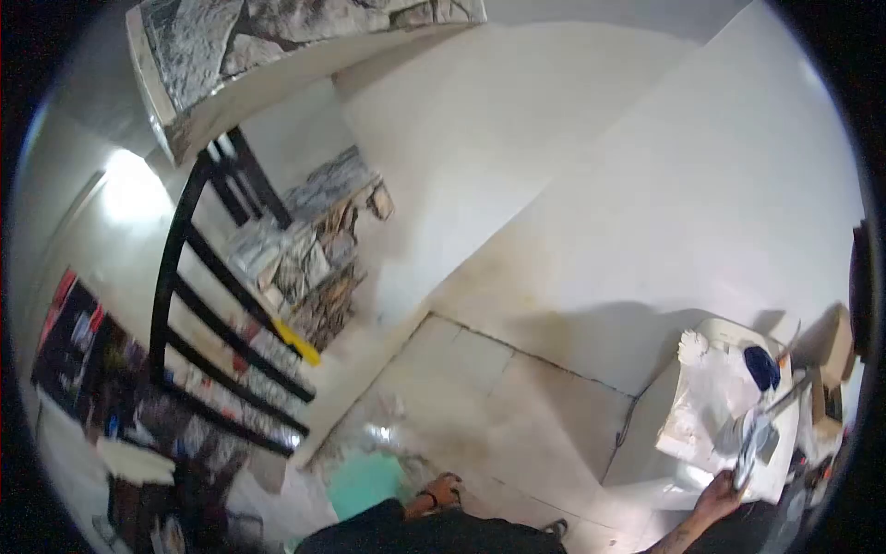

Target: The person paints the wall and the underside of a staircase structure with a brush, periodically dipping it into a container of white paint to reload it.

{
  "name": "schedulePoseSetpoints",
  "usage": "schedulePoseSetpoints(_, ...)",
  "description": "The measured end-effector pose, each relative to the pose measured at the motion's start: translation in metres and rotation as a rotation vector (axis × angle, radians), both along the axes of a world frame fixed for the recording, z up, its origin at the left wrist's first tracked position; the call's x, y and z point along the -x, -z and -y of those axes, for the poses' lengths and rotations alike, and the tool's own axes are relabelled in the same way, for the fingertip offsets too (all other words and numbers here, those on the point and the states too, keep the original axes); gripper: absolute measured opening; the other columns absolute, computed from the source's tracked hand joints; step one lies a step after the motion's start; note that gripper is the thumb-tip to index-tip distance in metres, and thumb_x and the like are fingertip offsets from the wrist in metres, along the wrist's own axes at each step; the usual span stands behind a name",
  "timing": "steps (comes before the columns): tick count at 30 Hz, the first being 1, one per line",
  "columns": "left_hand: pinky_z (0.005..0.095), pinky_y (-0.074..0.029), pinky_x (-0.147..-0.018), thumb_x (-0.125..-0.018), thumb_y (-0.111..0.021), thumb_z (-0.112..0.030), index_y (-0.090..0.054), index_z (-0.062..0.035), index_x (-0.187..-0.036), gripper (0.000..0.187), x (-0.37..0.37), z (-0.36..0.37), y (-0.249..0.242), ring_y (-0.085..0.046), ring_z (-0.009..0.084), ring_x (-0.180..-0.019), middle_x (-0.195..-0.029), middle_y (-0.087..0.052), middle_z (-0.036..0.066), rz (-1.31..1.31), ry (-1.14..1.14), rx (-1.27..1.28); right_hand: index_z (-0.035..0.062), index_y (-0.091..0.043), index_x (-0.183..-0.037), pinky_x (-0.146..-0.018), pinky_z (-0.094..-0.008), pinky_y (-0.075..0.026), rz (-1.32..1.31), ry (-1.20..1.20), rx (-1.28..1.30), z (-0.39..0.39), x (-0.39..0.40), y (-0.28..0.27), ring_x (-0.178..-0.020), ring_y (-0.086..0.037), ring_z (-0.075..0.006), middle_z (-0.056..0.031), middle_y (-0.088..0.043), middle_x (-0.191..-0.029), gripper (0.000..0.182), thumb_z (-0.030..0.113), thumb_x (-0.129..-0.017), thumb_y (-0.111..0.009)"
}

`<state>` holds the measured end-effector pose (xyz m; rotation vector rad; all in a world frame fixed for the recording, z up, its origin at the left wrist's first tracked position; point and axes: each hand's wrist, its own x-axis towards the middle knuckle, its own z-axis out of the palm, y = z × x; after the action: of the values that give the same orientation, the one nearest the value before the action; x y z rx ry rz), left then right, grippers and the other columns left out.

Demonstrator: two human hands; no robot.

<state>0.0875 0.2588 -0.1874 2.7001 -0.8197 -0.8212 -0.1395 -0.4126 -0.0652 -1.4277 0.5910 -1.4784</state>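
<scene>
At the bottom centre, my left hand (441, 489) is low against black clothing, with a dark band at the wrist; it is small and blurred, and its fingers do not show clearly. Toward the lower right, my right hand (719, 499) is closed on a grey tool (748, 452) that points upward, its exact kind unclear. Beyond that hand, a white surface (637, 471) carries a crumpled clear plastic sheet (706, 402) and a dark blue item (761, 368).
Black railing (172, 305) and stone-patterned steps (309, 268) stand at the left. A patterned slab (268, 46) hangs overhead. A turquoise round object (367, 485) is on the tiled floor (535, 406). Cardboard (833, 346) stands far right.
</scene>
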Motion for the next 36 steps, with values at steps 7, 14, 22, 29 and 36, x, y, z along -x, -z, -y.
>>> schedulePoseSetpoints(7, 0.0421, -0.046, -0.102, -0.085, -0.063, -0.028, -0.065, -0.0076, -0.116, 0.037, -0.101, -0.064, -0.123, -0.052, 0.0306, -0.122, -0.131, -0.056, 0.013, 0.093, 0.030, 0.324, 0.0045, -0.065, -0.100, -0.050, -0.0300, -0.044, 0.798, -0.755, -0.791, -0.200, -0.128, -0.073, -0.060, -0.057, -0.0158, -0.0065, -0.066, -0.077, 0.030, 0.032, -0.097, -0.055)
schedulePoseSetpoints(14, 0.0407, -0.051, -0.088, -0.074, -0.070, -0.010, -0.065, -0.0108, -0.116, 0.042, -0.163, -0.078, -0.443, -0.061, 0.0294, -0.104, -0.121, -0.061, 0.009, 0.655, 0.412, 0.606, 0.0087, -0.066, -0.112, -0.061, -0.0281, -0.049, 0.848, -0.576, -0.816, -0.274, -0.189, -0.120, -0.070, -0.060, -0.0160, -0.0063, -0.069, -0.089, 0.029, 0.032, -0.096, -0.058)
schedulePoseSetpoints(22, 0.0420, -0.053, -0.083, -0.070, -0.073, -0.010, -0.063, -0.0103, -0.118, 0.049, -0.176, -0.064, -0.552, -0.064, 0.0292, -0.098, -0.117, -0.062, 0.008, 0.995, 0.550, 0.490, 0.0153, -0.056, -0.131, -0.064, -0.0292, -0.048, 0.831, -0.992, -0.498, -0.239, -0.224, -0.171, -0.080, -0.059, -0.0159, -0.0044, -0.065, -0.117, 0.048, 0.047, -0.095, -0.056)
schedulePoseSetpoints(29, 0.0391, -0.050, -0.085, -0.076, -0.068, -0.013, -0.064, -0.0063, -0.116, 0.040, -0.197, -0.034, -0.596, -0.062, 0.0267, -0.097, -0.118, -0.060, 0.011, 0.985, 0.767, 0.244, 0.0024, -0.052, -0.132, -0.100, -0.0423, -0.049, 0.952, -0.731, -0.663, -0.261, -0.254, -0.135, -0.118, -0.058, -0.0291, -0.0167, -0.058, -0.131, 0.044, 0.024, -0.094, -0.058)
schedulePoseSetpoints(36, 0.0353, -0.044, -0.071, -0.084, -0.057, -0.018, -0.059, -0.0087, -0.117, 0.034, -0.225, -0.018, -0.598, -0.059, 0.0190, -0.085, -0.099, -0.056, 0.006, 1.037, 1.081, 0.054, 0.0086, -0.048, -0.139, -0.074, -0.0290, -0.054, 1.055, -1.098, -0.626, -0.304, -0.243, -0.089, -0.096, -0.063, -0.0223, -0.0151, -0.059, -0.127, 0.046, 0.021, -0.096, -0.056)
